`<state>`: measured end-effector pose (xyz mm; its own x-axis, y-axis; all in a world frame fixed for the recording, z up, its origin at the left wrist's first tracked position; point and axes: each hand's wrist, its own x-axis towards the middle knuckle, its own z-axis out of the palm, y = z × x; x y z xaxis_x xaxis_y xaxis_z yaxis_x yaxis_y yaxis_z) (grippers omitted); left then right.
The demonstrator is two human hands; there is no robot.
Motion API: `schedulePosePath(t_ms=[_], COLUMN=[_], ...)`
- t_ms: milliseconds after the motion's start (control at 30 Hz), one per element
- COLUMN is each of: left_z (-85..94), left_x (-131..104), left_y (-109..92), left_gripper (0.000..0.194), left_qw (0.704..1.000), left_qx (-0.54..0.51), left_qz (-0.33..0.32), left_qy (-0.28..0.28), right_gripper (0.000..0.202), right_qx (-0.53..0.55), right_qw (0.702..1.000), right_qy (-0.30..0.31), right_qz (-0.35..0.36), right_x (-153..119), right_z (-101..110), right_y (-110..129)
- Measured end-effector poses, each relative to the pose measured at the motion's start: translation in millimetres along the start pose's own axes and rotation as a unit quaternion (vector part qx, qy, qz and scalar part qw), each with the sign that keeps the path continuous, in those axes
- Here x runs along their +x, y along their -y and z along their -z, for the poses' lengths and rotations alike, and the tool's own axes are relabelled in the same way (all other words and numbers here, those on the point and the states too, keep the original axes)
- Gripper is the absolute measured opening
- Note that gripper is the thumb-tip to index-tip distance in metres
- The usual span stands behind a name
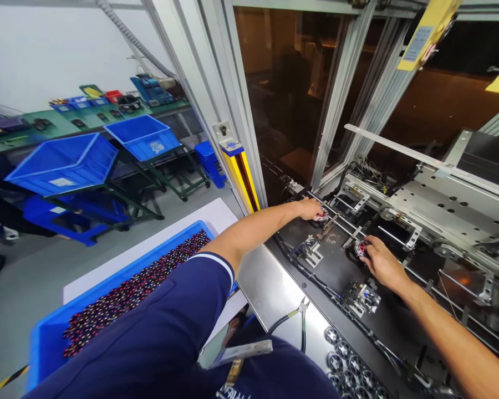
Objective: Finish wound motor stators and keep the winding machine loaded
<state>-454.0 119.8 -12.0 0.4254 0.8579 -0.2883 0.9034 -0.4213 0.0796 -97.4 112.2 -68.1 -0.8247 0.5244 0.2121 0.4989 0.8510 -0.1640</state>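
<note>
My left hand (311, 209) reaches far into the machine, its fingers closed on a round part with red and silver markings (321, 215). Closer to the middle of the machine bed, my right hand (380, 261) has its thumb and fingers around a second round part (361, 248), also red and silver. Both parts sit beside the long metal rods (345, 224) of the machine. The undersides of both parts are hidden.
Pliers (303, 310) lie on the steel ledge (270, 282) near several round metal parts (350, 379). At left, a blue tray (45, 332) holds many small dark and red parts. A yellow-edged aluminium post (243, 177) stands beside my left arm.
</note>
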Motion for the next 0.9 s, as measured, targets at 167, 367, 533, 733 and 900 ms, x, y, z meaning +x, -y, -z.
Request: schedulePosePath(t_ms=[167,367,533,733,900], left_z=[8.9,18.5,21.1,32.2,3.0], left_x=[5,6,1,-34,-140], left_y=[-1,0,-8,-28,-51], left_gripper=[0.036,0.036,0.036,0.033,0.042], left_qw=[0.999,0.998,0.998,0.977,0.937], left_qx=[-0.027,-0.049,-0.063,-0.138,-0.207], left_qz=[0.01,0.023,0.029,0.045,0.032], left_qy=[0.027,0.032,0.007,-0.153,-0.281], right_gripper=[0.027,0.026,0.025,0.017,0.022], right_qx=[0.014,0.037,0.065,0.123,0.224], right_qw=[1.0,0.998,0.995,0.989,0.973], right_qy=[0.017,0.043,0.019,-0.067,-0.042], right_qz=[-0.004,-0.037,-0.07,-0.053,-0.033], right_x=[5,17,28,2,-50], right_z=[2,5,34,95,51], right_y=[-7,-16,-1,112,231])
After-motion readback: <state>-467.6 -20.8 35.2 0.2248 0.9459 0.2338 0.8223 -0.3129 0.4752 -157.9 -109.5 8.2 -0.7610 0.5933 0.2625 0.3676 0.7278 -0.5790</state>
